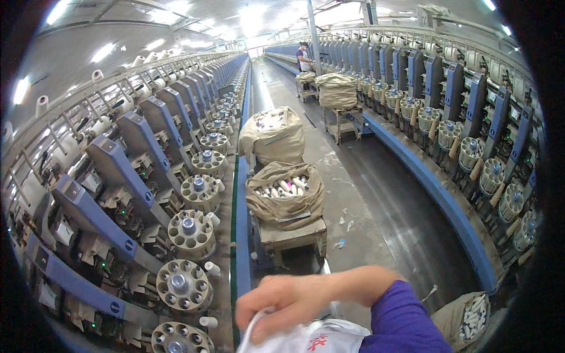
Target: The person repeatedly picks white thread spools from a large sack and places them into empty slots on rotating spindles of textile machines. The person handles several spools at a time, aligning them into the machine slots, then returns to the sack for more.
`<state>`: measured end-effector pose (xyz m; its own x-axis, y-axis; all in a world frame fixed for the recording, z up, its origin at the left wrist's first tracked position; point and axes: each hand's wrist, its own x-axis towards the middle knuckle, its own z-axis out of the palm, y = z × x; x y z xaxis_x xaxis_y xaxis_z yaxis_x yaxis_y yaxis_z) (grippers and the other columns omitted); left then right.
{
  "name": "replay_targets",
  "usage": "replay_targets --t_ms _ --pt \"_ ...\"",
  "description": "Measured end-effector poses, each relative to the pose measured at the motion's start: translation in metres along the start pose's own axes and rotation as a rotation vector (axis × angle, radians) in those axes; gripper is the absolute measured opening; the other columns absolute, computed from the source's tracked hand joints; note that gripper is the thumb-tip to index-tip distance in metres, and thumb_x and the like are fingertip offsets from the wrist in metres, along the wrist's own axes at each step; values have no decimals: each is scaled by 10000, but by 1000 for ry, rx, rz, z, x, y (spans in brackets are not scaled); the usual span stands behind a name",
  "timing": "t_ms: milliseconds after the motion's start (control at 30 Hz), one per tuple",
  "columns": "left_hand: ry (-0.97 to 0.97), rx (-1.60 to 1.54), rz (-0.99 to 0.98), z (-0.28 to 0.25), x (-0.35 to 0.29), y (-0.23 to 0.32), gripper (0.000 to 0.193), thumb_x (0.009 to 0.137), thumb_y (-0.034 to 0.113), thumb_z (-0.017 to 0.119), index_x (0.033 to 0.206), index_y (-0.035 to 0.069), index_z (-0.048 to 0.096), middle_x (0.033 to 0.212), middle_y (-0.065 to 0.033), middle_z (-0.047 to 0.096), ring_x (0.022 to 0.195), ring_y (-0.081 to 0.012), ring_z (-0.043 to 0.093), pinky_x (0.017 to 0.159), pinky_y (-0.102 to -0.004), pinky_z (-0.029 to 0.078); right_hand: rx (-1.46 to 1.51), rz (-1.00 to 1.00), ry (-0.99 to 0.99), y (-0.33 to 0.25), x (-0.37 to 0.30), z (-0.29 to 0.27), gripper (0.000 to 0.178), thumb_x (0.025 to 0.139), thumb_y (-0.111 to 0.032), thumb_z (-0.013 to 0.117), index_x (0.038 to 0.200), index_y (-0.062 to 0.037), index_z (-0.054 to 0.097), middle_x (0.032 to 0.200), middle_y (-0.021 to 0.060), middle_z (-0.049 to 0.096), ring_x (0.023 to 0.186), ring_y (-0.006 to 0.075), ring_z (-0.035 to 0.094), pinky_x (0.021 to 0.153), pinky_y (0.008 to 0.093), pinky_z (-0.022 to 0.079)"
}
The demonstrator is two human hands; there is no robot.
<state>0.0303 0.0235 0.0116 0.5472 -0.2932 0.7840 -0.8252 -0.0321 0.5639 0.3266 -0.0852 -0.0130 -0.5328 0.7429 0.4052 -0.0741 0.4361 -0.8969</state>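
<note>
My right hand [279, 303] reaches across the front from the purple sleeve [403, 323] at the lower right. Its fingers are closed on the edge of a white apron [335, 338] with a red print, and the cloth bunches up beside the thumb. Out of the picture is my left hand. Just beyond the right hand, a worn cart [292, 233] carries a beige sack [313, 206] of white yarn bobbins [288, 187]. To the left of the hand stands a round bobbin magazine [182, 283] with a ring of pockets.
Winding machines [120, 165] with blue panels line the left side; a similar row [453, 88] runs along the right. Another full sack [273, 132] stands farther up the aisle. A co-worker [303, 57] is by a distant cart. A bobbin sack [465, 320] sits lower right. Lint dots the floor [359, 235].
</note>
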Motion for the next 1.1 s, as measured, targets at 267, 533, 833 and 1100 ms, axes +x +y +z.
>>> replay_targets --t_ms 267,533,833,1100 --pt "213 -52 470 -70 48 -114 160 885 172 600 806 44 656 693 -97 657 528 -212 603 482 -298 450 -505 -319 305 -62 19 -81 186 921 -132 650 924 53 656 823 145 599 635 232 599 580 299 468" --pt "157 334 532 -161 63 -199 130 903 80 599 988 -2 652 974 -153 650 751 -266 635 600 -353 546 -668 -411 691 -60 40 -126 179 793 -120 692 669 6 661 490 74 508 336 173 437 320 309 276" --pt "-48 17 604 -206 86 -243 67 877 40 613 926 2 638 948 -137 632 822 -269 624 623 -368 563 -944 -323 834 -74 25 -130 209 874 -169 629 948 24 657 684 102 626 483 177 545 423 318 416" --pt "73 248 664 -169 77 -249 93 911 19 536 879 11 622 948 -135 635 779 -225 646 637 -344 566 -1106 -282 847 -63 19 -149 217 898 -190 602 953 14 650 735 97 630 534 168 560 449 314 435"
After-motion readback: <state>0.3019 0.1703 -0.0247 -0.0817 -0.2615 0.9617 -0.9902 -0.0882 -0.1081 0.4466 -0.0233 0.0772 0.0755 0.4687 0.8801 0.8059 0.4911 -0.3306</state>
